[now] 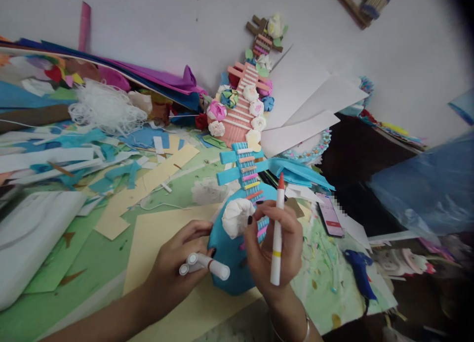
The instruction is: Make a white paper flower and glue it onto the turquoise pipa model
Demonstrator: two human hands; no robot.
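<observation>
A blue paper guitar (231,260) lies in front of me, with colored strips across its strings and a white paper flower (237,217) on its body. My left hand (185,255) is closed around several white marker pens (213,266) and rests against the guitar's left edge. Between the fingers of my right hand (276,243) sits a white marker (276,238) with a yellow ring, its orange-red end pointing up. The thumb and index finger of that hand are at the flower's right side; whether they pinch a petal I cannot tell.
A pink paper guitar (237,119) with paper flowers stands behind, near the wall. Paper scraps (66,156) and tangled white string (105,107) cover the left side. On the right lie a phone (329,214) and a blue glue gun (360,273). Cream card (148,263) lies under the blue guitar.
</observation>
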